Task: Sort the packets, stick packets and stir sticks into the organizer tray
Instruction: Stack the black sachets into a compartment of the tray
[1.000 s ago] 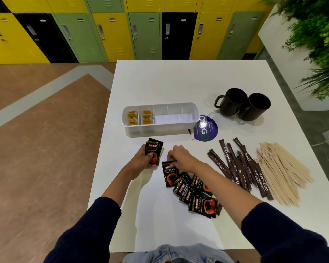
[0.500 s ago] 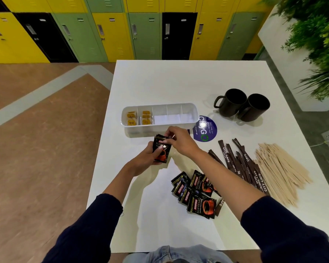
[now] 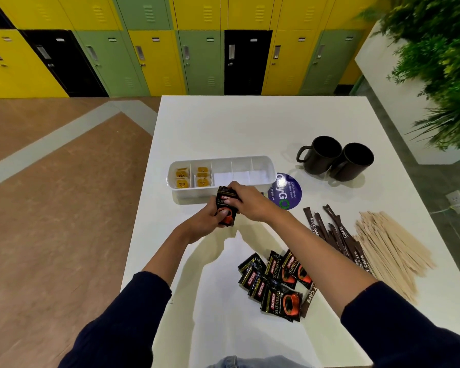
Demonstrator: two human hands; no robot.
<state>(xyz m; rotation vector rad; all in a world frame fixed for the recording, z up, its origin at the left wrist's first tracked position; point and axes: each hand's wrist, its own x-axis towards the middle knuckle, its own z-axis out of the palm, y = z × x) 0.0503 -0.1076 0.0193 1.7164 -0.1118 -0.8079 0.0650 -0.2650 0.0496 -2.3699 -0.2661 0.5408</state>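
Note:
A small stack of black coffee packets (image 3: 225,208) is held upright just in front of the white organizer tray (image 3: 260,159). My left hand (image 3: 206,220) grips the stack from below and my right hand (image 3: 250,201) pinches its top edge. The tray's two left compartments hold yellow tea packets (image 3: 182,177); its other compartments show only white. Several more black coffee packets (image 3: 274,282) lie in a heap near the front of the table. Brown stick packets (image 3: 335,235) and a pile of wooden stir sticks (image 3: 391,245) lie to the right.
Two black mugs (image 3: 335,158) stand behind the stick packets at the back right. A round blue sticker (image 3: 286,193) sits beside the tray's right end. The white table (image 3: 237,123) ends at the left over brown floor. A planter stands at far right.
My right hand picked a packet from the heap and brought it onto the stack in my left hand. Both hands moved up toward the tray's front.

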